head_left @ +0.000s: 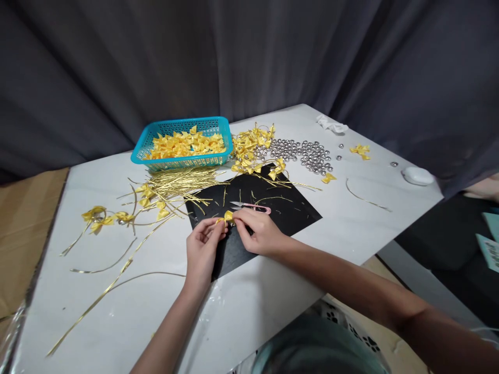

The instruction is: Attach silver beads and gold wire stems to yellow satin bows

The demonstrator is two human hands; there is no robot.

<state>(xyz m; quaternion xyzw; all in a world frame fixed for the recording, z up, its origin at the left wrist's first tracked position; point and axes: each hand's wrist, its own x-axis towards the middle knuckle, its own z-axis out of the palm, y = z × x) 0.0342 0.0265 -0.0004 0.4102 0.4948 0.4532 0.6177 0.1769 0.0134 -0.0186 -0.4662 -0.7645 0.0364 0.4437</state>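
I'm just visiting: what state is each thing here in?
Left hand: fingers pinched on the yellow bow
Right hand: fingers pinched on the same bow
Yellow bow: held between both hands
Pink-handled snips: lying down, blades apart
Black sheet: flat
Blue basket: upright, heaped with yellow pieces
Gold strands: loosely piled, some strewn
Silver beads: loose
White cloth: crumpled
Curtain: hanging

Yellow bows [187, 144]; a bright blue basket [183, 161]; shiny gold strings [183, 181]; silver beads [315, 156]; a black mat [234, 259]; scissors [247, 205] with pink handles; a white table [351, 218]; black paw prints [370, 343] on white; dark grey curtains [253, 52].
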